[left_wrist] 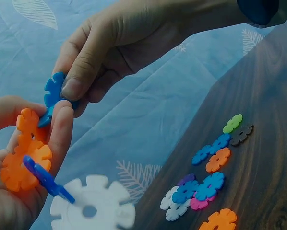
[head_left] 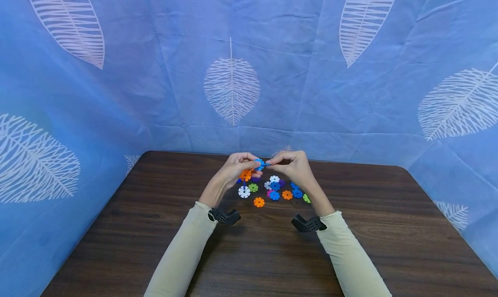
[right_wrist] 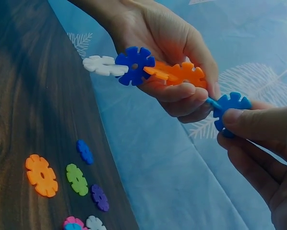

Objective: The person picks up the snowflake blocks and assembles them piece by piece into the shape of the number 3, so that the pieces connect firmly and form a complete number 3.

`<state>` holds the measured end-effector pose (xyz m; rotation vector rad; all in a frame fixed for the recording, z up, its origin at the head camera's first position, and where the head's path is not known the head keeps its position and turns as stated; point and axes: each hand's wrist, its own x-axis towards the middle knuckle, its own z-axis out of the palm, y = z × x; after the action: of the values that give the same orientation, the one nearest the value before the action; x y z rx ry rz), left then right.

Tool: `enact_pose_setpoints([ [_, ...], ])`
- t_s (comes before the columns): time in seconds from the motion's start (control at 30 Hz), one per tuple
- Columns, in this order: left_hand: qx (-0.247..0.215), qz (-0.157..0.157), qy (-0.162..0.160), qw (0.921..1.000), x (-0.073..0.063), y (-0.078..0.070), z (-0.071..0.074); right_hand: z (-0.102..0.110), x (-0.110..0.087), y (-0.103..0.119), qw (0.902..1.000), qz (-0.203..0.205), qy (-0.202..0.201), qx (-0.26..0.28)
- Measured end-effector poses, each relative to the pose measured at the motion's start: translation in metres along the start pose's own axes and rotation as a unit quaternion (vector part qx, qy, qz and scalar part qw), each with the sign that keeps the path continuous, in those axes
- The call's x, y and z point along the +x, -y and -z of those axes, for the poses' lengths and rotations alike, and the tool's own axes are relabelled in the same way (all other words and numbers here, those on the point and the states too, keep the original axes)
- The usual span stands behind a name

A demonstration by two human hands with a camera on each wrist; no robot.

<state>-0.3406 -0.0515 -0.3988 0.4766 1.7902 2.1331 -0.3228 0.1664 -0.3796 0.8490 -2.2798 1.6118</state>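
Note:
A chain of notched plastic discs hangs from my left hand point(head_left: 233, 169): a white disc point(right_wrist: 104, 65), a dark blue disc point(right_wrist: 134, 66), two orange discs point(right_wrist: 187, 74) and a light blue one largely hidden by the fingers. Its fingers and thumb grip the chain near the light blue end. Between thumb and fingertips, my right hand point(head_left: 296, 169) pinches a blue disc point(right_wrist: 231, 112) against that end. The two blue discs meet edge to edge at an angle; how deep their slots engage I cannot tell. Both hands are held above the table.
Loose discs lie on the dark wooden table point(head_left: 155, 245) beneath the hands, among them an orange disc point(head_left: 259, 202), a green disc point(head_left: 253, 187) and a blue disc point(head_left: 274, 195). Behind the table hangs a blue leaf-patterned cloth point(head_left: 272, 85).

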Motion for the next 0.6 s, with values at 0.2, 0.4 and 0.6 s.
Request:
enact_pose_setpoints([
  [0.2,-0.009,-0.014,-0.006,0.9998,0.0,0.001,-0.002,-0.002,0.001,-0.003,0.9997,-0.013,-0.02,0.011],
  [0.4,-0.023,-0.02,-0.04,0.9987,0.003,0.002,-0.008,-0.009,0.002,-0.003,0.9982,-0.03,-0.048,0.019],
  [0.6,-0.032,-0.016,-0.054,0.9979,0.003,0.0,-0.008,-0.013,0.002,0.0,0.9975,-0.048,-0.048,0.02],
])
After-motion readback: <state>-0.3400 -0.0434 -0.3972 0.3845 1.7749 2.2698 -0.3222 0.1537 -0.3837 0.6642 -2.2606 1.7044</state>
